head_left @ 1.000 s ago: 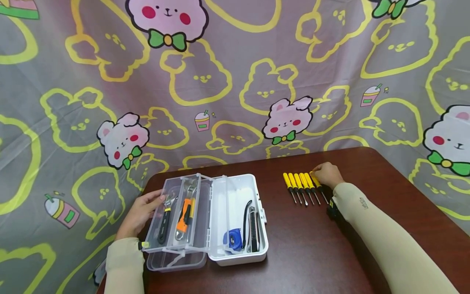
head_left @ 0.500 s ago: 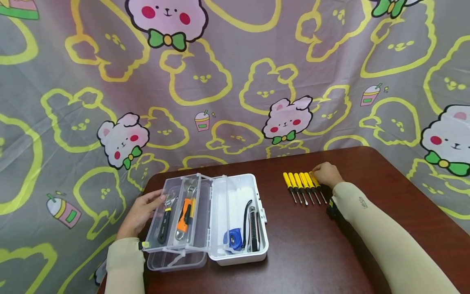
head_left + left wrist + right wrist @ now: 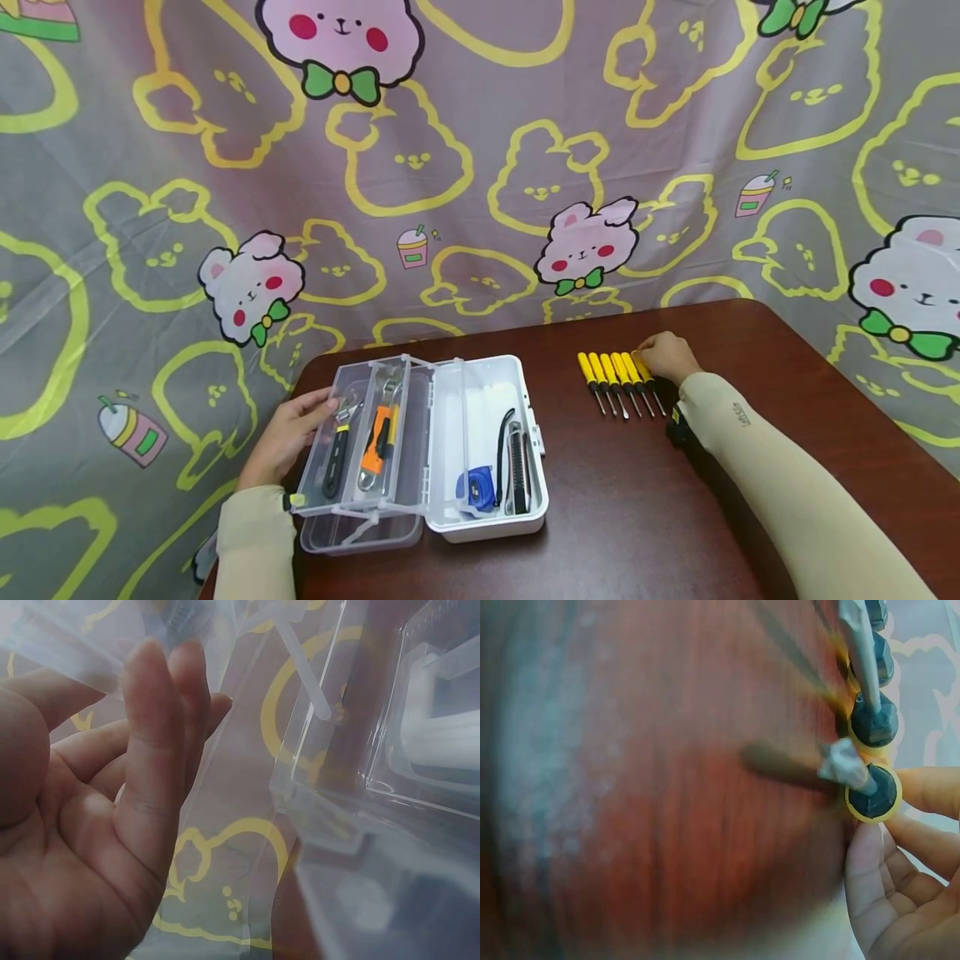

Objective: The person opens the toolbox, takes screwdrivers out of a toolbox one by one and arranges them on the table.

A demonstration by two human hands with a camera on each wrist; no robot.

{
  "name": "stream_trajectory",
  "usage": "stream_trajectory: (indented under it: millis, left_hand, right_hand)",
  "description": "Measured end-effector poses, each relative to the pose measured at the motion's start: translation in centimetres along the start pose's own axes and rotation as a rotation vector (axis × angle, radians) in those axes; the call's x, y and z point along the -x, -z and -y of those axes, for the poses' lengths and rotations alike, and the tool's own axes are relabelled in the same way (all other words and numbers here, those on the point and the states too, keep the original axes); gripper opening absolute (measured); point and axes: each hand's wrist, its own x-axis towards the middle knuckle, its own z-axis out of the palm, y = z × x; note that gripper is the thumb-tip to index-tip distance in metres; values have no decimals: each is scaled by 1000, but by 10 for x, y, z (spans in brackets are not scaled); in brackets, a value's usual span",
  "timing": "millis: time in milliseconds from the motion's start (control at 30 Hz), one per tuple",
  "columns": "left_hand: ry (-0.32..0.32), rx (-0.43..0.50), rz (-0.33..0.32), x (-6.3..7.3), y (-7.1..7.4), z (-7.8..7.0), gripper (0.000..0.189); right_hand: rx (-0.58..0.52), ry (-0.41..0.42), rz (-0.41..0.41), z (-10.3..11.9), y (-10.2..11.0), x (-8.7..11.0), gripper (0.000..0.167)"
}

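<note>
My left hand (image 3: 288,433) holds the far-left edge of a raised clear tray (image 3: 324,505), thumb and fingers at its rim; in the left wrist view its fingers (image 3: 154,750) reach up to clear plastic. The tray carries an adjustable wrench (image 3: 337,462) with a black handle and an orange tool (image 3: 373,446). My right hand (image 3: 670,357) pinches the rightmost yellow-and-black screwdriver (image 3: 874,793) by its handle. That screwdriver lies at the end of a row of screwdrivers (image 3: 606,368) on the table.
The white toolbox (image 3: 483,379) stands open at centre left. Inside lie a blue tape measure (image 3: 478,490) and a black-and-silver tool (image 3: 517,471). A clear lid (image 3: 360,542) hangs out beneath the tray. The brown table (image 3: 615,500) meets a patterned curtain (image 3: 487,167) behind.
The right hand and the screwdriver it pinches have shifted very slightly left, toward the others in the row. The left hand and toolbox look still.
</note>
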Motion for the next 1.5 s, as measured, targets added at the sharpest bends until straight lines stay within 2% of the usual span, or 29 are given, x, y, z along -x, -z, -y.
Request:
stream_trajectory:
  millis: [367,667,1033,1267,1500]
  left_hand:
    - [-8,4,3,0,-1,-1,65]
    - [-17,12,1,1,0,2,66]
    - [-3,15,6,0,-1,-1,65]
    - [-26,15,15,-2,-2,-1,65]
    - [-21,17,12,-1,0,1,66]
  right_hand:
    - [-82,-33,-9,-3,3,2,29]
    - [-115,-7,-31,-2,5,6,27]
    - [-111,59,-59,34,12,16,33]
    - [-145,75,-55,57,20,21,33]
    - [-188,140,-75,76,18,21,34]
